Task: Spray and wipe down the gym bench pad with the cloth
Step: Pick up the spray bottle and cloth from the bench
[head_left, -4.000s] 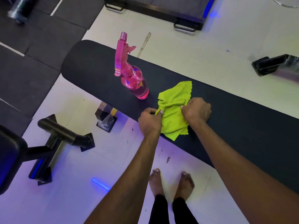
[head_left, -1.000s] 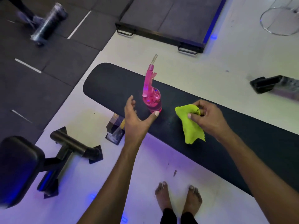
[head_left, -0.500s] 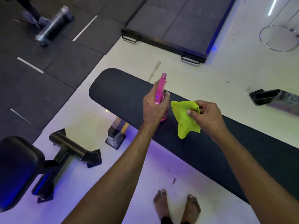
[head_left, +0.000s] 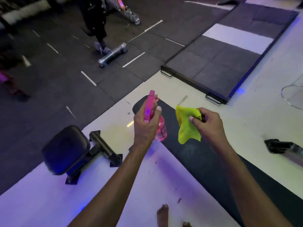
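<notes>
L hand: fingers wrapped on neck of pink spray bottle, raised over bench pad near its far end. R hand: fingers pinch yellow-green cloth, hanging limp above pad. Cloth likely soft, light; bunch before wiping. Bottle rigid, translucent; fill level cannot be told.

The left hand covers the neck and trigger of the translucent pink plastic spray bottle — only its head and lower body show. The right hand hides the bunched part of the lime-green microfibre cloth. The long black padded counter runs out past the right and bottom edges. A bare foot is cut off at the bottom edge, and the dark figure far back is blurred.
</notes>
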A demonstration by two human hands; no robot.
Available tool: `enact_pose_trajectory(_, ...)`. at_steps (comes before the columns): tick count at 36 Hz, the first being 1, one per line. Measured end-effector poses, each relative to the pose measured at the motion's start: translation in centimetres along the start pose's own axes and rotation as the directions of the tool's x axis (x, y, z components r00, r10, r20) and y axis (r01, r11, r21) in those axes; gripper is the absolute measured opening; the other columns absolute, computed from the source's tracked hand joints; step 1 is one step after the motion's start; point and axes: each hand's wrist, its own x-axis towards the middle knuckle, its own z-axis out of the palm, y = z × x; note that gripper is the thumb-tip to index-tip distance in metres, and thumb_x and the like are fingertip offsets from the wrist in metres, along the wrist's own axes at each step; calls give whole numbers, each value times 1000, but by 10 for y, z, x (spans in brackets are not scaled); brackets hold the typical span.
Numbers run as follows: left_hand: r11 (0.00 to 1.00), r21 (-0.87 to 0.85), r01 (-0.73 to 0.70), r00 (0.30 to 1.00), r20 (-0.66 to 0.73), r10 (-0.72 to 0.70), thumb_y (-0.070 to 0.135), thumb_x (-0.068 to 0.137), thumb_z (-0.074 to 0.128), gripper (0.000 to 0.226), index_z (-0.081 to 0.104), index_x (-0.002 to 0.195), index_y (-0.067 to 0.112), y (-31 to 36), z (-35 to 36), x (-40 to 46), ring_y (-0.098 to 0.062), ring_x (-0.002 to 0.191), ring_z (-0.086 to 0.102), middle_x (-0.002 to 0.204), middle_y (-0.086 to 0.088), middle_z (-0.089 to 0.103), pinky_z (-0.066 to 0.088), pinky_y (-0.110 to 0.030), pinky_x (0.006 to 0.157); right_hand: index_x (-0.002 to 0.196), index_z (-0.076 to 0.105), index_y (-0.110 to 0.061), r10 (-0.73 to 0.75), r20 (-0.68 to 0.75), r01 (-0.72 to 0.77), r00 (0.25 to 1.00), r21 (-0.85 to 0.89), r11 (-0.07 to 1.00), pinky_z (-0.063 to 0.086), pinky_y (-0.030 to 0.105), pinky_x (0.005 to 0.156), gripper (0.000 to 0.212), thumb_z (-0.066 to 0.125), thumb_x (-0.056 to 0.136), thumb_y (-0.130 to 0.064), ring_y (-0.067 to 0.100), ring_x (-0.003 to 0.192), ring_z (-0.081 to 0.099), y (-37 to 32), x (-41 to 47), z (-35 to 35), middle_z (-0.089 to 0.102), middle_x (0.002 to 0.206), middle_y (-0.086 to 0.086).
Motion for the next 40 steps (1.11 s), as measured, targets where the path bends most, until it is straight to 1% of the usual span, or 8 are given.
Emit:
enact_pose_trajectory(6,998,65,-18,978,-204,31,7,99,65,34,69,133,10,81,-90,-36,-15,113,73,122,2,76,58,-41,99,82,66,-21,-132,155,124,979,60,990,45,34,73,18,71,93,-8,16,74,55,-83,-41,33,61,73,-3)
enact_pose_trajectory(10,993,113,-24,943,-327,60,9,98,66,31,72,128,15,113,-159,-61,-5,84,69,103,8,76,57,-27,78,76,63,-25,-207,254,194,945,75,978,44,35,74,25,70,93,-8,17,76,55,-134,-68,70,60,72,-5)
enact_pose_trajectory(14,987,162,-14,899,-429,83,10,97,67,30,74,125,17,126,-229,-81,8,83,70,95,27,77,54,-12,72,72,63,-25,-257,330,252,908,60,966,42,34,73,28,70,91,-6,19,76,54,-176,-88,116,59,70,-5)
enact_pose_trajectory(20,980,197,32,817,-569,87,16,97,70,29,74,125,19,125,-332,-100,8,93,72,99,33,75,55,-12,81,92,75,-19,-306,412,321,859,33,946,41,31,71,8,73,91,-11,20,78,58,-217,-111,203,64,76,0)
enact_pose_trajectory(26,981,185,54,746,-660,83,16,96,71,29,74,125,18,112,-425,-102,11,85,70,94,33,75,52,-8,72,84,70,-17,-321,494,357,808,23,934,37,32,68,12,71,91,-8,20,73,51,-248,-130,300,55,66,-4)
enact_pose_trajectory(30,985,161,56,701,-709,76,15,96,71,30,74,125,18,104,-478,-95,11,83,70,99,24,77,51,-7,68,86,69,-16,-332,535,374,777,33,927,38,32,71,13,71,92,-5,20,76,51,-266,-138,359,55,70,-1)
enact_pose_trajectory(34,986,153,65,666,-743,71,14,96,70,28,74,122,24,92,-521,-84,11,74,67,92,32,75,51,-9,62,90,72,-9,-329,541,382,774,16,924,42,35,73,3,71,92,-8,23,79,54,-277,-139,409,61,77,6)
enact_pose_trajectory(40,982,144,122,625,-780,37,19,96,70,32,72,128,24,59,-566,-59,9,84,70,101,28,75,57,-17,71,88,72,-12,-293,597,404,747,-56,913,41,35,70,4,71,92,-10,23,77,55,-277,-128,477,61,75,4)
